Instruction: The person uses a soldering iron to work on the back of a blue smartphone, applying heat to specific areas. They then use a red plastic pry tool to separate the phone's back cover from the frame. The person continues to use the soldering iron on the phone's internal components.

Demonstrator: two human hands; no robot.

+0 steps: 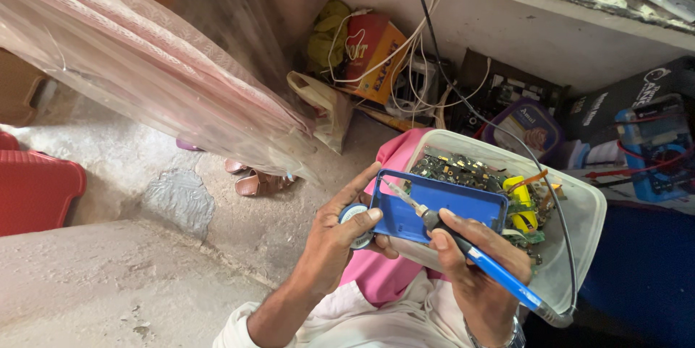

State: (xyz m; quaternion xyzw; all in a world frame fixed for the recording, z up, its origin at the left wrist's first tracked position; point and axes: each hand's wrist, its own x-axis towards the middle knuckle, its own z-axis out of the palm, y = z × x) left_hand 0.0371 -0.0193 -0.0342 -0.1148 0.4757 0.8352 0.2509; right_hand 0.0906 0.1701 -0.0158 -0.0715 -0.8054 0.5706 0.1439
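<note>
Head view: red plastic stool (36, 189) at left on the floor. Left hand (340, 236) pinches blue plastic case (441, 214) plus a small round solder reel (355, 215). Right hand (481, 268) closed around blue soldering iron (499, 272), tip inside the case. Clear tub (579, 225) of circuit boards sits just behind, on the lap.

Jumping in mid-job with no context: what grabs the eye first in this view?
At lower centre, the right hand holds a blue-handled soldering iron, its tip over a blue plastic casing gripped by the left hand, which also holds a small round spool. Just behind sits a clear plastic tub full of green circuit boards. At upper left, a pink translucent sheet drapes over the concrete floor.
</note>
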